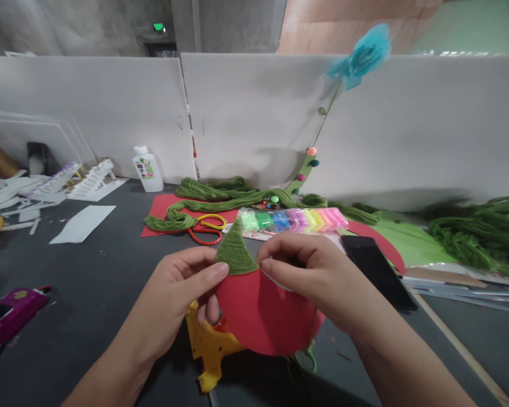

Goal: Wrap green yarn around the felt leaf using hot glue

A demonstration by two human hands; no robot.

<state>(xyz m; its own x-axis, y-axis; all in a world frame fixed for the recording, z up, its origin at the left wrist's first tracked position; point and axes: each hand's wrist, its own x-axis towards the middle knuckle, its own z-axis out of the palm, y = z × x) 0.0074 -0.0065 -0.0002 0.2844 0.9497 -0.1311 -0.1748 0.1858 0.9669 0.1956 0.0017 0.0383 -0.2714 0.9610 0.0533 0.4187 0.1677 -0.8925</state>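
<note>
A round red card (267,316) is held up over the table, with a pointed cone of green yarn rows (237,251) covering its upper left part. My left hand (190,288) is closed on the card's left edge, the thumb lying on the yarn's lower corner. My right hand (309,271) pinches at the yarn's right corner, on the green yarn; the exact grip is partly hidden by the fingers. Below the card hangs a loose loop of green yarn (309,359). Behind and under it lies a yellow glue gun (212,347), partly covered.
Beyond my hands are scissors (207,226), green yarn skeins (220,192), a pack of coloured clay (292,219) and a black phone (377,271). A white bottle (148,169) stands at the back. A purple device (19,311) lies at left, more yarn (483,232) at right.
</note>
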